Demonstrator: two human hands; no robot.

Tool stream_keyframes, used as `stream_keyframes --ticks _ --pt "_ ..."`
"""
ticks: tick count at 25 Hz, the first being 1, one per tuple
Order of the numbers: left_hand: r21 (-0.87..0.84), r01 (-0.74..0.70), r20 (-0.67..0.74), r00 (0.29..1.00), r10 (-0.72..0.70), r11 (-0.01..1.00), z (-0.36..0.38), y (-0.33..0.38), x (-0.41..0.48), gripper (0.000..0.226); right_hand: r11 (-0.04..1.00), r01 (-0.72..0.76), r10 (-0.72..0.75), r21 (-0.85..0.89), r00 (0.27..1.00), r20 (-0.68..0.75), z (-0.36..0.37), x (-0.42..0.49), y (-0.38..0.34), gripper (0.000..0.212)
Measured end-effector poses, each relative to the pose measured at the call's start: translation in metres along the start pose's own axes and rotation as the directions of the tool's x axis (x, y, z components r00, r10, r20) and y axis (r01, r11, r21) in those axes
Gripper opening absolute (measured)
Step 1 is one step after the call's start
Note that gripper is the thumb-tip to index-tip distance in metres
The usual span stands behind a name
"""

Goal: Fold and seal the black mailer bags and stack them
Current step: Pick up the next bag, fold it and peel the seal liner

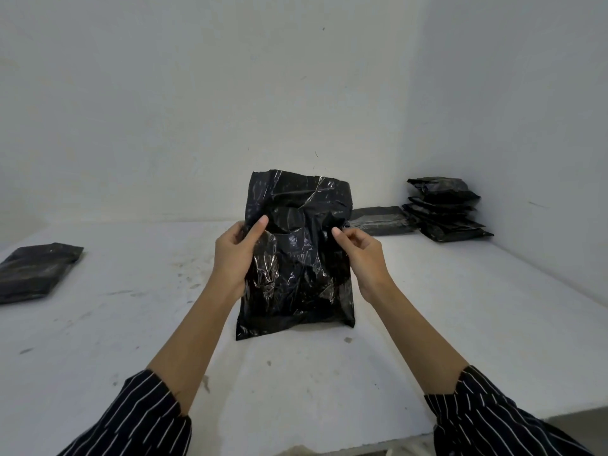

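Observation:
A glossy black mailer bag (pixel 299 255) stands upright in the middle of the white table, bulging with contents, its top edge unfolded. My left hand (pixel 235 255) grips its left edge, thumb on the front. My right hand (pixel 360 255) pinches its right edge at about the same height. A stack of several folded black mailer bags (pixel 445 210) sits at the back right by the wall corner. One flat black bag (pixel 378 220) lies just left of that stack. Another black bag (pixel 36 269) lies at the far left.
The white table (pixel 131 324) is scuffed and marked, bounded by white walls behind and to the right. Its front edge runs along the bottom right. Striped dark sleeves cover both forearms near the bottom of the view.

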State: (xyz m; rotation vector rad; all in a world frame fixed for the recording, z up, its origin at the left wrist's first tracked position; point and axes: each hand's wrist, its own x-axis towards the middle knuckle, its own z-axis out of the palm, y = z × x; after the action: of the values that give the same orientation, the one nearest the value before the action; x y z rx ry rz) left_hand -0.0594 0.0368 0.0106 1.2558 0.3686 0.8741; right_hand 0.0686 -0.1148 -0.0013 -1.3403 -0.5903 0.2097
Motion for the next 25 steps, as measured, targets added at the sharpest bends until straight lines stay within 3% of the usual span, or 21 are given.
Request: stream_keyframes --ticks 5,9,16,25 --pt "0.099 -0.132 -0.136 0.98 0.145 0.986 0.008 0.003 0.005 0.028 0.989 0.148 -0.148 -0.016 0.981 -0.128 -0.005 0.001 -0.003 0.036" --pt "0.146 -0.19 -0.189 0.958 0.216 0.971 0.012 0.002 0.005 0.04 0.985 0.164 -0.169 -0.047 0.975 -0.147 -0.014 -0.001 -0.003 0.027" --pt "0.107 -0.204 -0.241 0.944 0.224 0.973 0.019 0.005 0.002 0.048 0.994 0.108 -0.108 -0.035 0.994 0.001 -0.03 -0.005 0.001 0.018" --pt "0.101 -0.171 -0.261 0.946 0.192 0.98 0.015 0.004 0.008 0.031 0.995 0.099 -0.1 -0.022 0.994 -0.041 -0.027 -0.011 0.0 0.018"
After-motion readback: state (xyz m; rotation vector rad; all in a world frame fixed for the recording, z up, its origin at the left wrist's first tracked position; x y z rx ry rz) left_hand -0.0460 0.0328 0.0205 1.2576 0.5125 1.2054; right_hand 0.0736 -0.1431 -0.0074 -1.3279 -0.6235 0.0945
